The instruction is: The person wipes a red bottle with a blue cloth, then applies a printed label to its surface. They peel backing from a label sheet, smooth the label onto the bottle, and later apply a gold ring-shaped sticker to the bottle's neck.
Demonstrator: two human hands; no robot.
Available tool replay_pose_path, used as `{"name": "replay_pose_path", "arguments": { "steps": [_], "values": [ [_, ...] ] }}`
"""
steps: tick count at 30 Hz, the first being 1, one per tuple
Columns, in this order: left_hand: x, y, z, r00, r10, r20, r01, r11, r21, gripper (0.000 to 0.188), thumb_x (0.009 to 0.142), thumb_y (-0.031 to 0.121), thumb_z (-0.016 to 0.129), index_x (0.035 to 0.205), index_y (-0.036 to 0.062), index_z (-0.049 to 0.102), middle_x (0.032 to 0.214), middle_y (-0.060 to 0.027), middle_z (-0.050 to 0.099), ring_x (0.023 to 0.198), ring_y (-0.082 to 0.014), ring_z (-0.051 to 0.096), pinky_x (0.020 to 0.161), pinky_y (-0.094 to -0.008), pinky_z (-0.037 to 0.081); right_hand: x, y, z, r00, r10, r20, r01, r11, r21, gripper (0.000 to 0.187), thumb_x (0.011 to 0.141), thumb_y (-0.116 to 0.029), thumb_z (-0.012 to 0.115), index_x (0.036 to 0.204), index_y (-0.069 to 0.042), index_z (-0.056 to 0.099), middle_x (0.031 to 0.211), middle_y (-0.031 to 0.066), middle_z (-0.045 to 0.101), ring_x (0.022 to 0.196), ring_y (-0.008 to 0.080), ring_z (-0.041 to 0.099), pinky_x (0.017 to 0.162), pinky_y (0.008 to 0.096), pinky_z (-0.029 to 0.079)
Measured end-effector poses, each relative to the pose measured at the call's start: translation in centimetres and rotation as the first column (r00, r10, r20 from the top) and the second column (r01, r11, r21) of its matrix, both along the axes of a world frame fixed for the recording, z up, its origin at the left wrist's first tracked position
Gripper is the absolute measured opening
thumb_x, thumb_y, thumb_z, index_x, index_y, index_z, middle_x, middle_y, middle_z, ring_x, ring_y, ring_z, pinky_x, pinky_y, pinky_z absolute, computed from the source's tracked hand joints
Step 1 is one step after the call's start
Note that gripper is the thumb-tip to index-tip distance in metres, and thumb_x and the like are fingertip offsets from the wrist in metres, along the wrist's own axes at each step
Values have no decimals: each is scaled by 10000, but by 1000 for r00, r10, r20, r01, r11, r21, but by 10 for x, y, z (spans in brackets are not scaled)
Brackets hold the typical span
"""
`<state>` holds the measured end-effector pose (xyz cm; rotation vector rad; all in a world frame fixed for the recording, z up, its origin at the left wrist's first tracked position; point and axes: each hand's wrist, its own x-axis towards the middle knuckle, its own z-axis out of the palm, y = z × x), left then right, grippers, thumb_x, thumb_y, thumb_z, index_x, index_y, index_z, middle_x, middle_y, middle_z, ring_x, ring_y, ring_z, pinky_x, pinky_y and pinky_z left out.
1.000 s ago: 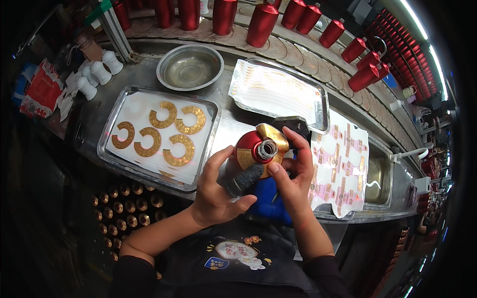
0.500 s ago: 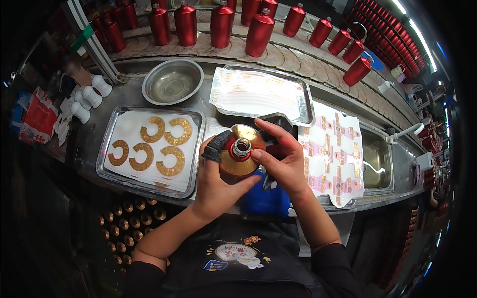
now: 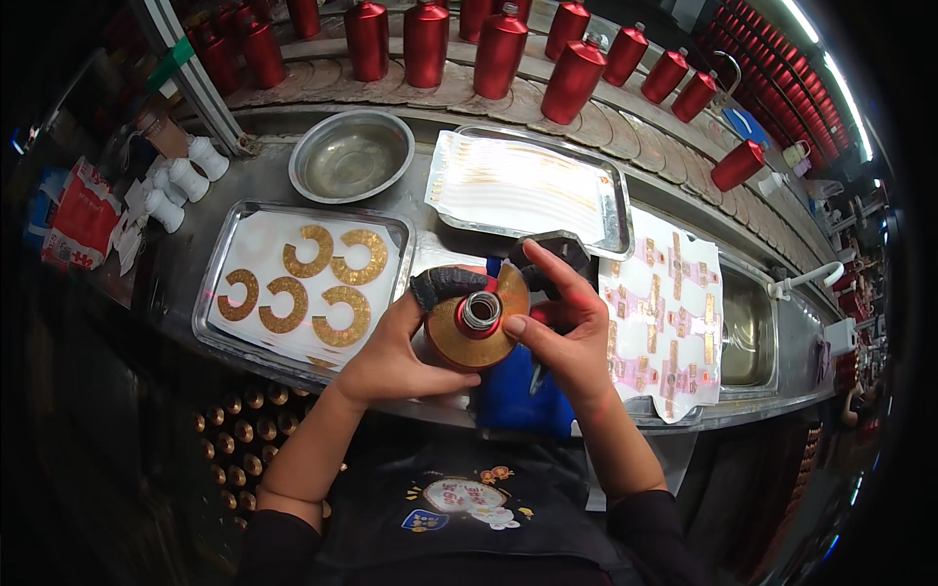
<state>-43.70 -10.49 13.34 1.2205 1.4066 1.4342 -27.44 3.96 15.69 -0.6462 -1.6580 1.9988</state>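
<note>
In front of my body a red metal bottle (image 3: 486,363) is held with its open, threaded silver neck pointing up at me. A gold C-shaped decal (image 3: 451,337) lies round its shoulder, with one end rising at the far right of the neck. My left hand (image 3: 396,352) is closed round the bottle's left side, a black cover on its index finger. My right hand (image 3: 572,327) curls about the right side, its thumb pressing on the decal close to the neck and its index finger stretched upward. The lower part of the bottle is hidden.
A left tray (image 3: 208,311) carries sheets with gold C-shaped decals. Behind stand a metal bowl (image 3: 303,176) and a tray (image 3: 621,210) of white sheets. Patterned decal sheets (image 3: 669,313) lie beside a sink (image 3: 767,342). Red bottles (image 3: 575,83) stand on a plated conveyor (image 3: 625,146).
The bottle has turned a little in my hands, and the decal's raised end has shifted to the right of the neck. On the conveyor, the red bottles have moved right.
</note>
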Motion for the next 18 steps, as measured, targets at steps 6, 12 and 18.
{"name": "replay_pose_path", "arguments": {
  "steps": [6,12,18],
  "values": [
    [6,-6,4,737,109,667,-100,994,-52,705,810,148,831,1408,36,476,1334,-88,585,1251,-186,547,1100,-342,398,2,-7,4,999,-5,33,8,997,-81,691,814,-20,760,1453,-11,496,1411,99,533,916,31,596,697,166,485],
    [9,-7,0,855,112,507,-93,994,-63,594,858,158,745,1380,36,488,1426,-140,507,1330,-246,489,1134,-409,378,-4,-8,1,999,15,34,-18,996,90,760,782,-37,806,1467,-16,477,1378,90,536,833,29,608,651,156,479],
    [29,-17,-12,961,277,7,-275,952,137,937,693,276,925,1441,52,408,1422,-171,430,1303,-303,492,1085,-405,416,-2,-8,4,999,34,41,-38,996,86,761,782,-46,813,1466,-15,479,1336,81,545,906,40,608,688,160,498]
  ]
}}
